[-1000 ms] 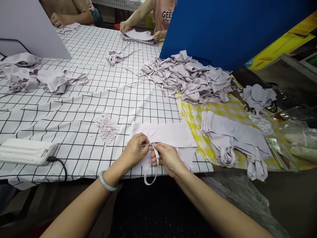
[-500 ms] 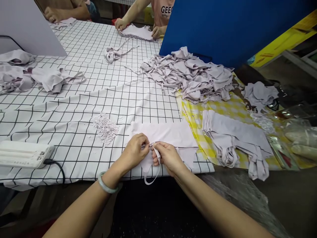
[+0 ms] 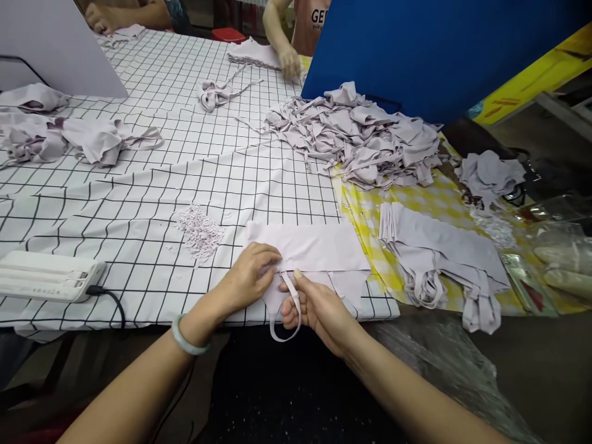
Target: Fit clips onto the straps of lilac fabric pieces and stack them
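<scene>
A pale lilac strappy garment (image 3: 314,246) lies flat at the table's front edge, its wide band toward the far side. One narrow shoulder strap (image 3: 285,337) loops down over the edge. My left hand (image 3: 250,277) rests at the garment's left part, with bent fingers and thumb closed on the cloth near the strap's base. My right hand (image 3: 321,308) has the strap across its curled fingers, with the thumb above near the band's lower edge. What lies between the fingertips is partly hidden.
Small pale clippings (image 3: 201,234) lie left of the garment. A white power bank (image 3: 50,275) with a black cable sits farther left. Folded lilac garments (image 3: 444,240) are stacked right, below a large loose heap (image 3: 361,135). A blue panel (image 3: 393,55) stands behind; a co-worker's hand (image 3: 290,61) is beyond.
My fingertips have parted slightly from each other at the strap's base, and my right hand has opened a little. Across the table, one co-worker's hand has left the cloth stack.
</scene>
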`<action>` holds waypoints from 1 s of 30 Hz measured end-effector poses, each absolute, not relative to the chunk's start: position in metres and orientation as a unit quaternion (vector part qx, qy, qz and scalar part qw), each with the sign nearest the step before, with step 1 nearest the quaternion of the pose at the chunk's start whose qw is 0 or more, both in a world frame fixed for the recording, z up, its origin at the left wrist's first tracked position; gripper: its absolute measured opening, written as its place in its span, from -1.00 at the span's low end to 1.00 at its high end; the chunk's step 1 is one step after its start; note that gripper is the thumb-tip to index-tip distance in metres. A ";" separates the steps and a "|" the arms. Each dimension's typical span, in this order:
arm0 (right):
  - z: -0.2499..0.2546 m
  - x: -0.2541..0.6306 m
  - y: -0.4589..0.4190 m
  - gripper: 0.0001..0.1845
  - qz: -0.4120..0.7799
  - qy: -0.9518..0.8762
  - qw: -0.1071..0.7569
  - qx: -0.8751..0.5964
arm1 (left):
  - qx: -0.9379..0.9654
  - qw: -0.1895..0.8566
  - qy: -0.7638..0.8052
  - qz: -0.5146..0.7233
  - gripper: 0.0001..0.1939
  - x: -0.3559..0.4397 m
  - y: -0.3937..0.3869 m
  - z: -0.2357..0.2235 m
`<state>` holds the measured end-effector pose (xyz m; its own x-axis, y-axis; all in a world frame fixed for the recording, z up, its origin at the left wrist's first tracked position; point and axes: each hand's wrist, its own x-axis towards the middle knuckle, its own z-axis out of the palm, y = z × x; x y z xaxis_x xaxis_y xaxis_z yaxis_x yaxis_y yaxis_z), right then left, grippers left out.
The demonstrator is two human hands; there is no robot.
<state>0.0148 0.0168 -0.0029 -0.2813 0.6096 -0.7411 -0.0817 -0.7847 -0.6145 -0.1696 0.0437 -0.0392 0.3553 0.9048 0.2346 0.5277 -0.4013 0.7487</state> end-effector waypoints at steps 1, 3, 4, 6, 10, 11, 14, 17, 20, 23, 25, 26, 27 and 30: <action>0.000 0.019 0.007 -0.55 0.766 -0.240 0.229 -0.551 | 0.788 0.264 0.462 0.309 -0.72 -0.173 0.043 -0.039; 0.003 0.026 -0.015 -0.53 0.765 -0.247 0.242 -0.544 | 0.816 0.220 0.482 0.230 -0.60 -0.177 0.042 -0.041; 0.002 0.028 -0.026 -0.55 0.767 -0.247 0.248 -0.538 | 0.824 0.206 0.497 0.179 -0.54 -0.177 0.041 -0.044; -0.002 0.029 -0.048 -0.58 0.785 -0.227 0.253 -0.518 | 0.829 0.187 0.519 0.093 -0.45 -0.174 0.040 -0.048; -0.016 0.032 -0.076 -0.57 0.813 -0.143 0.277 -0.492 | 0.827 0.172 0.534 0.031 -0.39 -0.170 0.038 -0.046; -0.018 0.037 -0.077 -0.55 0.796 -0.157 0.289 -0.508 | 0.829 0.174 0.532 0.027 -0.39 -0.172 0.040 -0.042; -0.019 0.066 -0.057 -0.57 0.639 -0.352 0.328 -0.601 | 0.807 0.140 0.571 0.055 -0.50 -0.186 0.054 -0.023; -0.016 0.104 0.003 -0.69 0.375 -0.564 0.337 -0.654 | 0.744 0.070 0.659 0.081 -0.60 -0.199 0.079 -0.006; -0.016 0.123 0.078 -0.81 0.185 -0.634 0.290 -0.692 | 0.746 0.075 0.662 0.015 -0.61 -0.204 0.108 0.004; -0.022 0.122 0.128 -0.85 0.155 -0.630 0.205 -0.733 | 0.775 0.115 0.618 -0.065 -0.72 -0.201 0.130 0.008; -0.026 0.117 0.141 -0.86 0.180 -0.623 0.192 -0.737 | 0.783 0.142 0.599 -0.093 -0.82 -0.198 0.139 0.010; -0.027 0.114 0.141 -0.86 0.189 -0.621 0.200 -0.734 | 0.783 0.155 0.594 -0.099 -0.86 -0.197 0.141 0.011; -0.028 0.112 0.140 -0.85 0.194 -0.621 0.214 -0.729 | 0.783 0.165 0.592 -0.095 -0.90 -0.196 0.142 0.012; -0.025 0.106 0.124 -0.93 0.211 -0.618 0.259 -0.711 | 0.768 0.201 0.608 -0.030 -0.97 -0.202 0.136 0.012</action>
